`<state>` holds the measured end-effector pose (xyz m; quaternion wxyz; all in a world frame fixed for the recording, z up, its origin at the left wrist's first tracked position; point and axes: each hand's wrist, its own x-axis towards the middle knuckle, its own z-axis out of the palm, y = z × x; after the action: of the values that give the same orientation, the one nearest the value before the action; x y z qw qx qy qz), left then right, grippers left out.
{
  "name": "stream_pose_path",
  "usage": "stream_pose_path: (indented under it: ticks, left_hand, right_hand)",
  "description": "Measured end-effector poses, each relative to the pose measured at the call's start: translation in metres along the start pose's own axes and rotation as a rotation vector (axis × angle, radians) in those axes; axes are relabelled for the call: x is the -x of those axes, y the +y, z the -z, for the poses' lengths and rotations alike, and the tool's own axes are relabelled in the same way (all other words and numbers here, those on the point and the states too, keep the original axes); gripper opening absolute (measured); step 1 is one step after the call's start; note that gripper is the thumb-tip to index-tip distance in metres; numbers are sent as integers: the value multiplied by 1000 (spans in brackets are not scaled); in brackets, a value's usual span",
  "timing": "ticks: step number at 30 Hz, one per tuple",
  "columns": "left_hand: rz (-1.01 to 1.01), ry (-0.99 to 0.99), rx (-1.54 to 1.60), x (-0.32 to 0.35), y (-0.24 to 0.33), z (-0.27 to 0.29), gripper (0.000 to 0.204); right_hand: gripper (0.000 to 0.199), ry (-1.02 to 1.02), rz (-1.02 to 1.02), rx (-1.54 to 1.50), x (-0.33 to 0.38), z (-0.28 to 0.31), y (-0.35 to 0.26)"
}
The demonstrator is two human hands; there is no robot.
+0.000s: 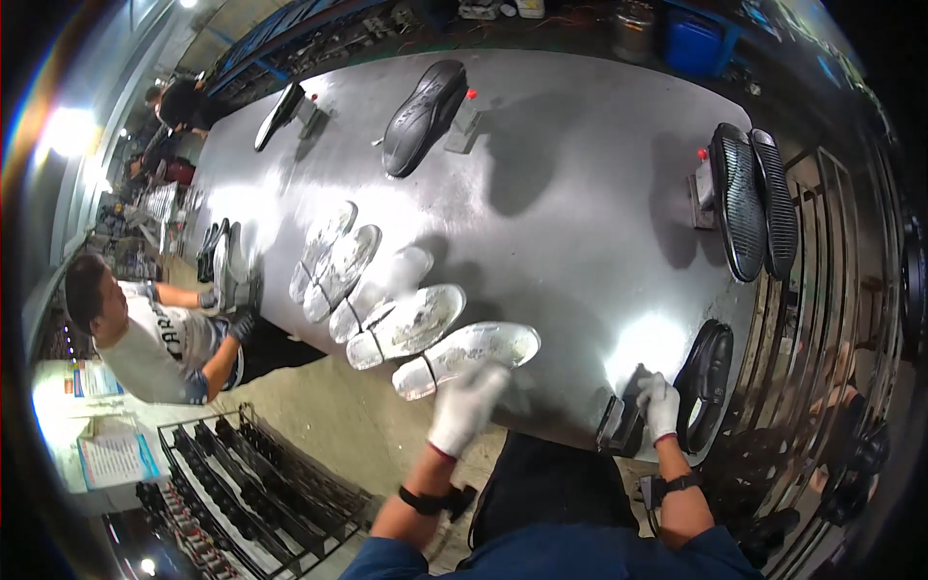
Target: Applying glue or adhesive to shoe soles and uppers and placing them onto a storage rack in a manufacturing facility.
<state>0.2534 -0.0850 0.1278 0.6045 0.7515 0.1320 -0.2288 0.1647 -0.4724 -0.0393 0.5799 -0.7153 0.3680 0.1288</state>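
Workshop, grey bench (570, 193) | left hand (467, 404) resting flat, fingers spread, on nearest white sole (466, 358) at near edge | right hand (660, 404) gripping black shoe (706, 385) at near right corner.

- I have 1 view here, from the left of 2 fisheye cameras worn on my head.
- It looks steeply down and forward over the grey tabletop (570, 193), my forearms coming in from the lower edge.
- It sits close: my left hand (466, 406) and right hand (660, 406), both in white gloves, fill the lower middle, with my dark lap just below.
- The wide lens bends the tabletop's edges toward the rim and darkens the corners.
- At the left rim it takes in a co-worker (145, 338) at the tabletop's far side and a wire rack (251, 483) on the floor; at the right, a metal-barred frame (831, 290).
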Motion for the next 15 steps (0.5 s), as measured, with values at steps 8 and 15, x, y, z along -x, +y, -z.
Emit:
stream_pose_path:
  ticks: [8, 15]
  left_hand:
    - [-195, 375, 338, -351, 105, 226, 57]
    - [-213, 134, 934, -379, 109, 64, 47]
  right_hand:
    - [47, -35, -237, -254, -8, -14, -10]
    - [44, -36, -227, -156, 1, 4, -29]
